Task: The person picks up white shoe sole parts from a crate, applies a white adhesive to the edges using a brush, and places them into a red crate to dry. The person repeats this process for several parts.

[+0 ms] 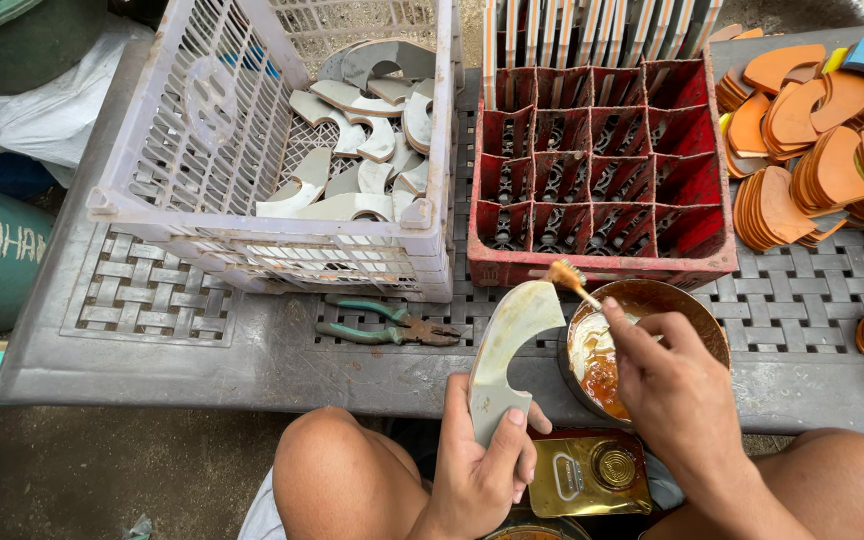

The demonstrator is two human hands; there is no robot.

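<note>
My left hand [482, 465] grips a grey curved sole-shaped piece [508, 340] by its lower end and holds it upright over my knees. My right hand [674, 385] holds a small brush [570, 281] whose amber bristles touch the top edge of that piece. Just under my right hand sits a round brown bowl [680, 300] with orange-amber glue and a whitish smear inside. A gold rectangular tin [590, 472] lies below the bowl, between my knees.
A pale plastic crate [202, 120] holds several grey curved pieces [352, 150]. A red divided crate [602, 170] stands to its right. Orange curved pieces [822, 150] are piled at far right. Green-handled pliers [387, 323] lie on the grey woven-pattern table [142, 300].
</note>
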